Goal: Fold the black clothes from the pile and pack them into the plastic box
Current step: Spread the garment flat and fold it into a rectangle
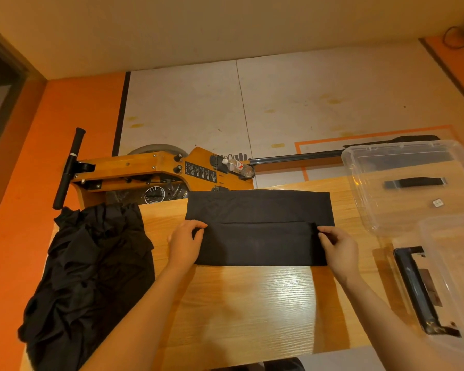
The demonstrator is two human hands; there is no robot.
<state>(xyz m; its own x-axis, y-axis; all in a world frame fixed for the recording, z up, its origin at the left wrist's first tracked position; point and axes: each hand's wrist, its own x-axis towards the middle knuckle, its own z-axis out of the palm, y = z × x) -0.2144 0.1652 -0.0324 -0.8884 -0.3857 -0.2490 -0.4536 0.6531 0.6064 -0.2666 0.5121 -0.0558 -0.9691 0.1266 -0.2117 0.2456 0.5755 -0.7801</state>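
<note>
The table (252, 303) is pale wood with a visible grain and a bit of sheen where the light hits it. On it, the folded garment (260, 226) is matt black cloth, smooth and flat. Left of the table's middle, the pile (91, 269) is the same dull black fabric, all crumpled. At the table's right edge sits the plastic box (413, 183), clear glossy plastic. Beyond the table, a machine (150, 167) has varnished wood sides.

A folded black garment (259, 226) lies flat between the crumpled black pile (91, 266) and clear plastic box (407, 183).
</note>
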